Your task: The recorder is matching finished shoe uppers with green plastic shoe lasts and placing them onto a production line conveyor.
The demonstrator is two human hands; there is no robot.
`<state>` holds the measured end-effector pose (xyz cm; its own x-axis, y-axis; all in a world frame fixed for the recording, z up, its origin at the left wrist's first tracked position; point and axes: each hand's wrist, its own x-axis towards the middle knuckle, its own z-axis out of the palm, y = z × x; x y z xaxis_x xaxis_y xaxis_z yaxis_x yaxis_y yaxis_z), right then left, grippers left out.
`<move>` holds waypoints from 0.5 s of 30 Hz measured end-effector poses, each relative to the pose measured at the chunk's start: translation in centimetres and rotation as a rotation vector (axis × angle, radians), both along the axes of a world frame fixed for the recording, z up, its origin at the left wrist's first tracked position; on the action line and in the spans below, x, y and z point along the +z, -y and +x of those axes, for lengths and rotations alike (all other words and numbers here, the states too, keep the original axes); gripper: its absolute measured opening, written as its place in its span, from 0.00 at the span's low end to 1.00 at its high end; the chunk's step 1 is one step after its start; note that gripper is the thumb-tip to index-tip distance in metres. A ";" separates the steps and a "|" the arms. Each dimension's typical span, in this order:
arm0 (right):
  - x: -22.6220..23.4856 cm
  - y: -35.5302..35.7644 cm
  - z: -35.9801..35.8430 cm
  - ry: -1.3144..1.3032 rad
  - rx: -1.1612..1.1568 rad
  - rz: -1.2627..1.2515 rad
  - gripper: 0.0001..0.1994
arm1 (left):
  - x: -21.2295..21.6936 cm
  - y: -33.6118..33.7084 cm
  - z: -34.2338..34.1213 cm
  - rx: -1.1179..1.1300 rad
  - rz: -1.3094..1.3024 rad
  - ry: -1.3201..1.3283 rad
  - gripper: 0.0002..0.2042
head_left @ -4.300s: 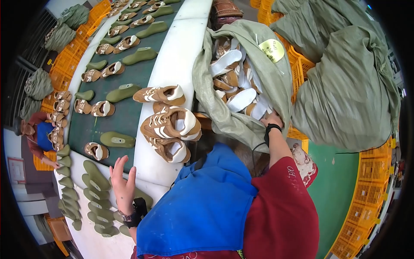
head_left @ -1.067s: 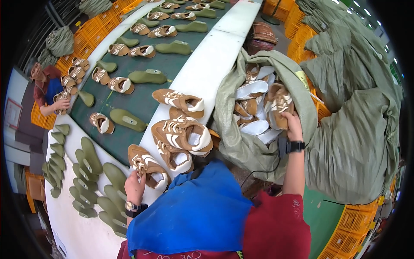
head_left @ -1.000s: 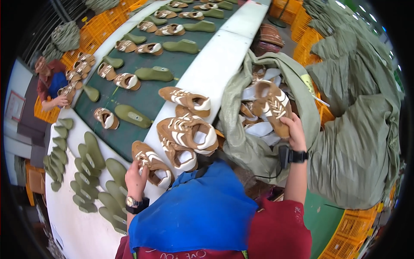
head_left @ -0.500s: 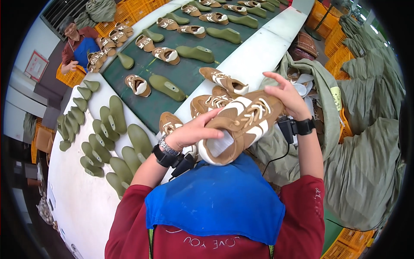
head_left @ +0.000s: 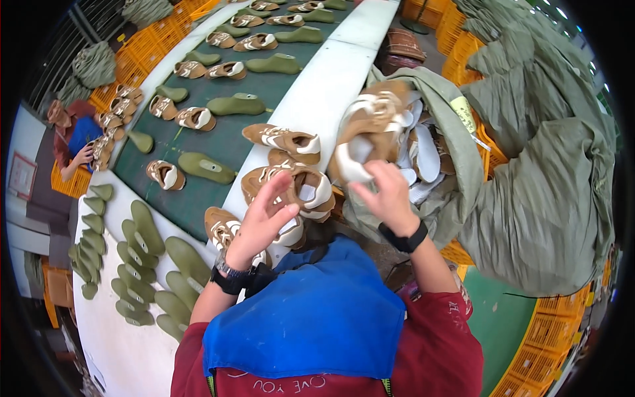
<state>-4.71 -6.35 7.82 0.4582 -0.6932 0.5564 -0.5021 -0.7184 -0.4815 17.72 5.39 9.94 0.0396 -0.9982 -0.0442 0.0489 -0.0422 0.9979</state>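
Note:
My right hand (head_left: 390, 198) grips a brown-and-white lace-up sneaker (head_left: 374, 126) by its heel. The sneaker is blurred and hangs over the cloth-lined opening where several shoes with pale soles (head_left: 425, 153) lie. Fingers apart and holding nothing, my left hand (head_left: 259, 228) hovers over the white ledge by a group of similar sneakers (head_left: 281, 140). Another sneaker (head_left: 221, 225) is just beyond its wrist, partly hidden by it.
Sneakers and green shoe lasts (head_left: 241, 104) line a green conveyor belt (head_left: 142, 175). More lasts (head_left: 185, 261) stand on the white table (head_left: 119, 337) at left. Grey-green cloth (head_left: 529, 218) covers orange crates (head_left: 552, 327) at right. Another person (head_left: 76, 135) works at far left.
The sneaker has moved from between both hands to the right, over the cloth-lined opening, in my right hand only. My left hand has let go of it. The view has shifted right.

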 end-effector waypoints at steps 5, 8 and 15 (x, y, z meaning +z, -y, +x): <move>-13.7 6.3 -10.3 -0.953 -0.180 0.499 0.14 | 0.2 -1.0 -0.8 -0.152 0.116 -0.016 0.19; -14.8 7.3 -12.9 -0.797 0.025 0.703 0.17 | 0.6 -1.8 -0.5 -0.222 0.042 0.291 0.18; -13.8 17.5 -18.3 -0.250 -0.368 0.366 0.26 | 0.9 -3.2 -2.2 -0.221 -0.032 0.400 0.17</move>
